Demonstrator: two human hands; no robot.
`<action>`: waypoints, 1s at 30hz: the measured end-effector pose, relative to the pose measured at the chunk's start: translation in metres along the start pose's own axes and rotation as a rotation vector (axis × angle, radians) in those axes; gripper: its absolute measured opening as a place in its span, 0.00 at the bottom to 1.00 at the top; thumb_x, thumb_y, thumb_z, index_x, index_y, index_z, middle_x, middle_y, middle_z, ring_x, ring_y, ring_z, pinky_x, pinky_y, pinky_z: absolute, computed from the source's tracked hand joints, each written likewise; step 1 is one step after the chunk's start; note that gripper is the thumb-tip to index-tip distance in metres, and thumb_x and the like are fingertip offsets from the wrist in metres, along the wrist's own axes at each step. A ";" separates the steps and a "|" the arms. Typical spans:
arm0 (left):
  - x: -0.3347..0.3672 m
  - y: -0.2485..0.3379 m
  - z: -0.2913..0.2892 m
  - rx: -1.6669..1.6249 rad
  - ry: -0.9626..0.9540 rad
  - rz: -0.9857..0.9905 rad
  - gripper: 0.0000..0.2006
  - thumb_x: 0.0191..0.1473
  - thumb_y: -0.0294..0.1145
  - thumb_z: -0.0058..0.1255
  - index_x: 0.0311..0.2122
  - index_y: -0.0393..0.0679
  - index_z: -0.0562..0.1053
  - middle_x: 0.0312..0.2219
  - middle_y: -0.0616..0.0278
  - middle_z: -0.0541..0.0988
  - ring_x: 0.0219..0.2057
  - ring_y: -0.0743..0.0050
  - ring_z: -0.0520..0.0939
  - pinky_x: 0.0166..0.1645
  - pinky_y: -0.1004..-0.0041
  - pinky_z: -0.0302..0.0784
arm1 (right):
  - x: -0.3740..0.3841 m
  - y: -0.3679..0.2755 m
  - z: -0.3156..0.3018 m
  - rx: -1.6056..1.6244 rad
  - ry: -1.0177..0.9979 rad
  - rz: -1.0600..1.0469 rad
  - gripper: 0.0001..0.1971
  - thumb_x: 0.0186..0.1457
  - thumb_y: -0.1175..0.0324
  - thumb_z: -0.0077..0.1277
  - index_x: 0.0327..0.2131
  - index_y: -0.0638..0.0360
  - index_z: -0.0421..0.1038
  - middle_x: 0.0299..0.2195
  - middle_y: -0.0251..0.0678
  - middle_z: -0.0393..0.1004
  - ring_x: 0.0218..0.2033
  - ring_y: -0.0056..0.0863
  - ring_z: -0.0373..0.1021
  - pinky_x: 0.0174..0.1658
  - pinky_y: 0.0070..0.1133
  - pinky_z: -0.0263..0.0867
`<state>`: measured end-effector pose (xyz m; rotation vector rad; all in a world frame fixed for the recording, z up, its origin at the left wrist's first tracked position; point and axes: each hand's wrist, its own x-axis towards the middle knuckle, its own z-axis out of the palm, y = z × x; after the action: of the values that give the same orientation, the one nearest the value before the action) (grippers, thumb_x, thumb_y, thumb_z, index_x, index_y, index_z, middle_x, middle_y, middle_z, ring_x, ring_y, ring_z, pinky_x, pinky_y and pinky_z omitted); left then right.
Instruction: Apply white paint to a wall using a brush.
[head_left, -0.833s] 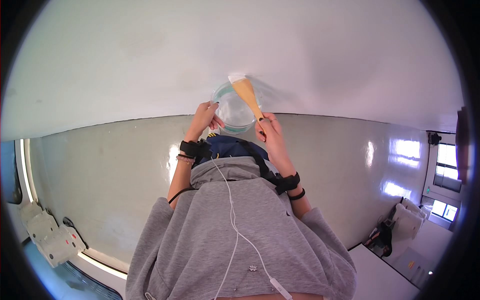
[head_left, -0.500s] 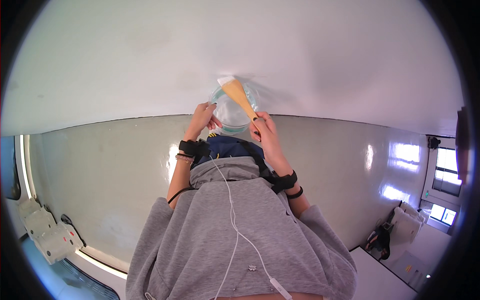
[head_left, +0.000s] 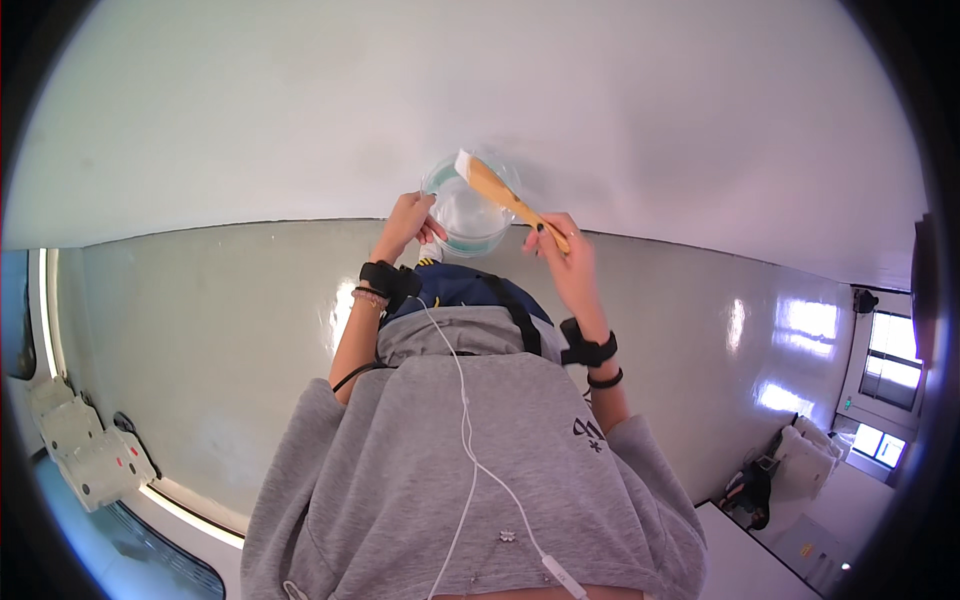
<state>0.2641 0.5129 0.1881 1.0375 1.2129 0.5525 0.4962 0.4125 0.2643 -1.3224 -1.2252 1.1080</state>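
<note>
A wide, flat brush with a pale wooden handle and white bristles is in my right hand, whose fingers are closed round the handle's end. The brush lies at a slant above a round, see-through tub with a greenish tint, bristles toward the upper left. At the tub's left side, my left hand grips its rim, thumb over the edge. What the tub holds is hard to make out.
A broad white surface, seemingly a wall, stands right ahead of me. Below its dark lower edge lies a shiny grey floor. White cases are at the far left. Dark and pale bags sit near a white table on the right.
My right hand has moved right with the brush, and the handle now slants more flatly. The bristles have shifted slightly right. My left hand and the tub have moved up a little in view.
</note>
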 end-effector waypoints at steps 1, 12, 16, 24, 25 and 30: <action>0.001 -0.003 -0.001 -0.012 -0.009 0.007 0.15 0.53 0.35 0.33 0.31 0.31 0.65 0.14 0.50 0.75 0.08 0.79 0.68 0.12 0.82 0.63 | 0.005 -0.001 0.001 -0.117 -0.031 -0.063 0.08 0.54 0.73 0.40 0.38 0.65 0.63 0.22 0.34 0.69 0.23 0.20 0.66 0.28 0.16 0.61; 0.002 -0.016 -0.005 -0.029 0.025 -0.001 0.15 0.52 0.35 0.34 0.29 0.29 0.66 0.15 0.48 0.75 0.07 0.78 0.68 0.12 0.81 0.64 | 0.036 0.030 0.014 -0.339 -0.055 -0.180 0.09 0.53 0.74 0.42 0.39 0.64 0.64 0.25 0.37 0.68 0.25 0.20 0.65 0.32 0.18 0.63; 0.006 -0.018 -0.006 -0.019 0.011 0.002 0.16 0.52 0.34 0.33 0.29 0.28 0.66 0.14 0.48 0.75 0.07 0.78 0.68 0.11 0.80 0.64 | 0.036 0.041 0.009 -0.358 0.021 -0.174 0.09 0.53 0.74 0.43 0.38 0.63 0.64 0.25 0.40 0.68 0.24 0.26 0.65 0.30 0.19 0.63; 0.021 -0.017 -0.002 0.029 -0.096 0.012 0.17 0.52 0.33 0.33 0.32 0.25 0.65 0.15 0.48 0.76 0.08 0.78 0.69 0.12 0.80 0.65 | 0.018 0.044 -0.003 -0.395 0.187 -0.160 0.09 0.52 0.74 0.44 0.38 0.62 0.65 0.25 0.40 0.69 0.24 0.25 0.64 0.30 0.19 0.62; 0.024 -0.016 0.000 0.043 -0.121 0.019 0.17 0.52 0.33 0.33 0.34 0.25 0.64 0.15 0.47 0.76 0.08 0.78 0.69 0.12 0.80 0.65 | 0.014 0.044 -0.006 -0.416 0.220 -0.144 0.09 0.52 0.74 0.44 0.38 0.62 0.65 0.24 0.40 0.68 0.23 0.24 0.64 0.29 0.19 0.62; 0.031 -0.018 -0.003 0.063 -0.170 0.019 0.16 0.53 0.36 0.34 0.34 0.29 0.65 0.16 0.50 0.76 0.10 0.80 0.70 0.14 0.82 0.65 | 0.002 0.052 -0.012 -0.467 0.333 -0.132 0.08 0.52 0.74 0.44 0.38 0.61 0.65 0.22 0.39 0.67 0.21 0.23 0.61 0.26 0.18 0.60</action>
<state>0.2682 0.5311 0.1571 1.1271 1.0771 0.4335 0.5135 0.4136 0.2137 -1.6664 -1.3380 0.4917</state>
